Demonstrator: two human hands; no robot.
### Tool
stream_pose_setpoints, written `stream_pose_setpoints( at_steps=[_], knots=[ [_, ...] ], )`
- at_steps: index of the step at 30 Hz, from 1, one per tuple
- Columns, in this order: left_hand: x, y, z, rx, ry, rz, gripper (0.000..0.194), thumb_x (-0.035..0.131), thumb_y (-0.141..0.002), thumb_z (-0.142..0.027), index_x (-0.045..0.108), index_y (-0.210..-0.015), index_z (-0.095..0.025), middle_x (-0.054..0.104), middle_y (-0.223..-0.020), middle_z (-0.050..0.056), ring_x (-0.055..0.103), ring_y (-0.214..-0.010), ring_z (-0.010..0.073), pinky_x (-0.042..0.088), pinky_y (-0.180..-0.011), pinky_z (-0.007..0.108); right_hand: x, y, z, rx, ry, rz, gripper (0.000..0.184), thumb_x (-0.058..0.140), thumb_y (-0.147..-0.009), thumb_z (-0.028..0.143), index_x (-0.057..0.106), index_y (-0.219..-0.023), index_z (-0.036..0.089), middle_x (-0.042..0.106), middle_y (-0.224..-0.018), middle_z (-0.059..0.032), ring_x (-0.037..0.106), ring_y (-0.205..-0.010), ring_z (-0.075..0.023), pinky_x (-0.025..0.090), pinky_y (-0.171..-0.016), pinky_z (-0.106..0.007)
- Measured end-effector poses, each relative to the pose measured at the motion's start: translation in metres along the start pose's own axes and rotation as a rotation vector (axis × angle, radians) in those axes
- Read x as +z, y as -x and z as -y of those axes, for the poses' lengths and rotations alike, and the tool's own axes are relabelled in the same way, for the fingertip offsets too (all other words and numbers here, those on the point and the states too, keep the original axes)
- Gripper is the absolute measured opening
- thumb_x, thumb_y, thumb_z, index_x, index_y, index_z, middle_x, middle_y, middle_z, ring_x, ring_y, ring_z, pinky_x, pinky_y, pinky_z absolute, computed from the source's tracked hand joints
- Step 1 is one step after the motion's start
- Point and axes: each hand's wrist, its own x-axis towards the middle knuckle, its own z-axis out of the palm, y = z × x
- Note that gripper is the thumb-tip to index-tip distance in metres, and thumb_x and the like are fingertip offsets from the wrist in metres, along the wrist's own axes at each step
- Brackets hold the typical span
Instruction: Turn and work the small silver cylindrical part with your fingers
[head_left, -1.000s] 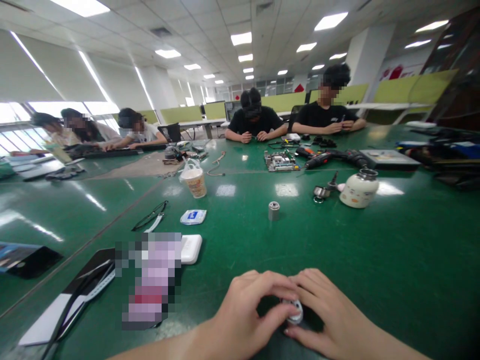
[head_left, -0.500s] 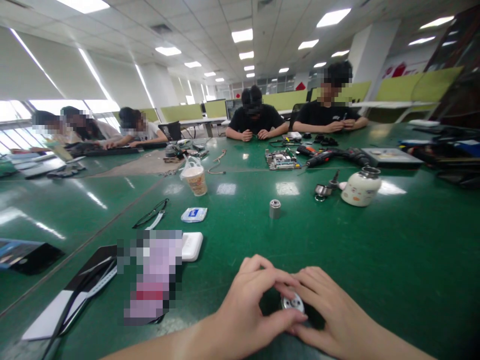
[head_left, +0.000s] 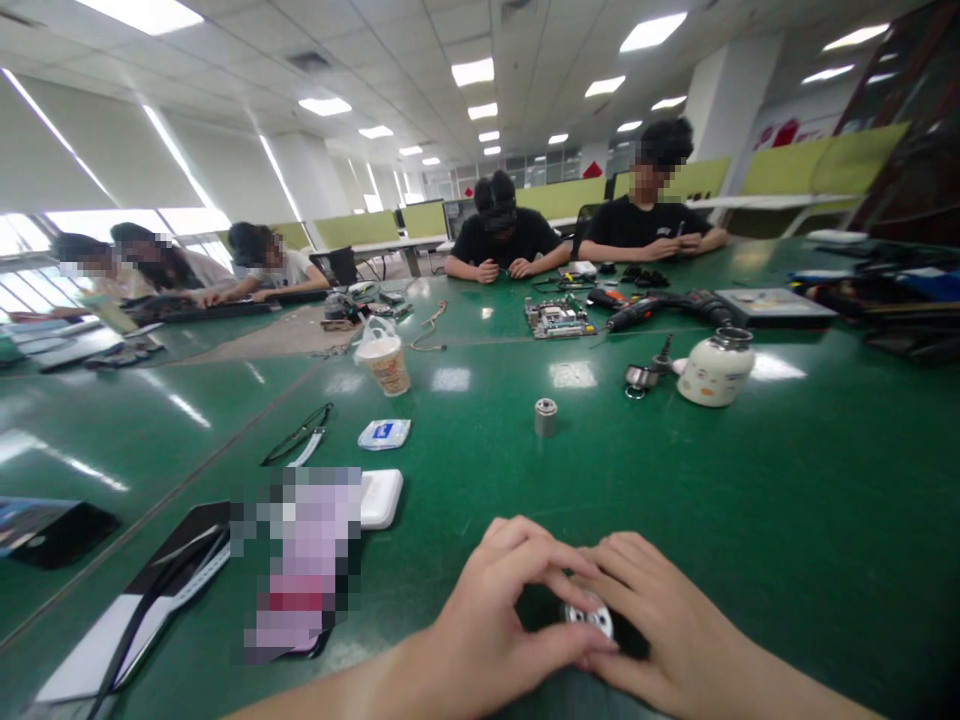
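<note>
Sitting between both hands near the lower edge of the view, a small round metal part (head_left: pixel 587 617) shows its silvery top face, marked with dark holes. The left hand (head_left: pixel 499 605) grasps it from the left, thumb across the near edge and forefinger arched over the far side. The right hand (head_left: pixel 660 610) grips it from the right, fingers curved around it and thumb at the near side. Fingers hide most of its side, so I cannot tell whether its base touches the green table (head_left: pixel 795 520).

Beyond the hands, well apart from them, a metal cylinder (head_left: pixel 546 420) stands upright. Farther to the right is a cream bottle (head_left: pixel 715 372), its mouth uncovered, with a steel lid (head_left: pixel 641 377) near it. On the left lie a pixelated lilac object (head_left: pixel 307 560), a white case (head_left: pixel 382 498) just beside it and a white-and-blue packet (head_left: pixel 384 434); behind these stands a patterned cup (head_left: pixel 388 372) in a clear bag. Farther back, a circuit board (head_left: pixel 559 318) lies near a power drill (head_left: pixel 634 311). Across the table sit two people in black shirts (head_left: pixel 525 240).
</note>
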Motion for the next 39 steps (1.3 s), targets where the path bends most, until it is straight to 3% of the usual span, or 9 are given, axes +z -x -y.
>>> stream_pose_setpoints(
  at_steps=[5, 13, 16, 20, 30, 33, 36, 39],
  knots=[
    [0.0, 0.0, 0.002, 0.009, -0.025, 0.003, 0.02, 0.073, -0.08, -0.012, 0.067, -0.098, -0.02, 0.075, -0.094, 0.003, 0.063, -0.09, 0.017, 0.046, -0.084, 0.029, 0.002, 0.001, -0.001, 0.001, -0.028, -0.048, 0.039, 0.073, -0.081, 0.031, 0.058, -0.115, 0.017, 0.067, -0.106, -0.0086, 0.058, -0.095, -0.0249, 0.044, -0.085, -0.04],
    [-0.002, -0.004, -0.007, 0.088, -0.013, 0.067, 0.033, 0.061, -0.079, -0.001, 0.065, -0.105, -0.02, 0.072, -0.099, 0.006, 0.063, -0.096, 0.0191, 0.048, -0.086, 0.032, 0.001, 0.001, -0.002, 0.034, -0.07, -0.026, 0.034, 0.072, -0.082, 0.034, 0.06, -0.111, 0.018, 0.066, -0.104, -0.0073, 0.057, -0.094, -0.024, 0.043, -0.083, -0.039],
    [-0.002, -0.006, -0.005, 0.078, -0.054, 0.042, 0.039, 0.066, -0.075, -0.001, 0.063, -0.108, -0.021, 0.071, -0.103, 0.005, 0.062, -0.099, 0.0211, 0.048, -0.087, 0.033, 0.0, 0.001, -0.002, 0.042, -0.076, -0.012, 0.039, 0.07, -0.083, 0.037, 0.059, -0.116, 0.02, 0.066, -0.105, -0.0068, 0.057, -0.094, -0.0237, 0.043, -0.082, -0.039],
    [0.001, -0.006, 0.004, 0.084, -0.086, 0.012, 0.052, 0.078, -0.072, -0.008, 0.055, -0.115, -0.026, 0.075, -0.089, -0.001, 0.061, -0.09, 0.021, 0.046, -0.082, 0.033, -0.001, 0.001, -0.002, 0.056, -0.079, 0.007, 0.039, 0.069, -0.083, 0.044, 0.061, -0.112, 0.019, 0.066, -0.109, -0.0077, 0.056, -0.096, -0.0242, 0.042, -0.086, -0.04],
    [0.003, -0.006, 0.009, 0.154, -0.025, 0.019, 0.044, 0.071, -0.081, -0.006, 0.051, -0.114, -0.026, 0.075, -0.09, -0.002, 0.065, -0.087, 0.018, 0.045, -0.082, 0.032, -0.001, 0.001, -0.002, 0.065, -0.042, 0.023, 0.04, 0.066, -0.084, 0.049, 0.064, -0.108, 0.017, 0.066, -0.103, -0.0092, 0.057, -0.094, -0.0245, 0.043, -0.086, -0.042],
    [-0.003, -0.006, 0.013, 0.102, -0.059, -0.045, 0.039, 0.072, -0.082, -0.011, 0.051, -0.111, -0.026, 0.075, -0.088, -0.004, 0.067, -0.085, 0.0177, 0.046, -0.081, 0.032, -0.002, 0.002, -0.001, 0.068, -0.036, 0.024, 0.044, 0.066, -0.084, 0.05, 0.064, -0.111, 0.016, 0.067, -0.109, -0.0112, 0.058, -0.098, -0.0259, 0.043, -0.087, -0.043],
    [-0.01, -0.009, 0.025, -0.033, -0.175, -0.162, 0.031, 0.071, -0.084, -0.015, 0.053, -0.107, -0.025, 0.076, -0.088, -0.002, 0.069, -0.087, 0.0198, 0.046, -0.083, 0.035, -0.003, 0.001, 0.0, 0.074, -0.039, 0.027, 0.042, 0.067, -0.083, 0.049, 0.064, -0.109, 0.017, 0.067, -0.113, -0.0118, 0.059, -0.099, -0.0267, 0.043, -0.088, -0.044],
    [-0.013, -0.01, 0.043, -0.144, -0.35, -0.142, 0.028, 0.071, -0.083, -0.015, 0.057, -0.106, -0.023, 0.076, -0.087, 0.0, 0.068, -0.091, 0.024, 0.045, -0.085, 0.04, -0.003, 0.0, 0.0, 0.075, -0.038, 0.027, 0.04, 0.068, -0.082, 0.048, 0.065, -0.108, 0.017, 0.068, -0.114, -0.012, 0.059, -0.099, -0.0272, 0.043, -0.089, -0.045]
  ],
)
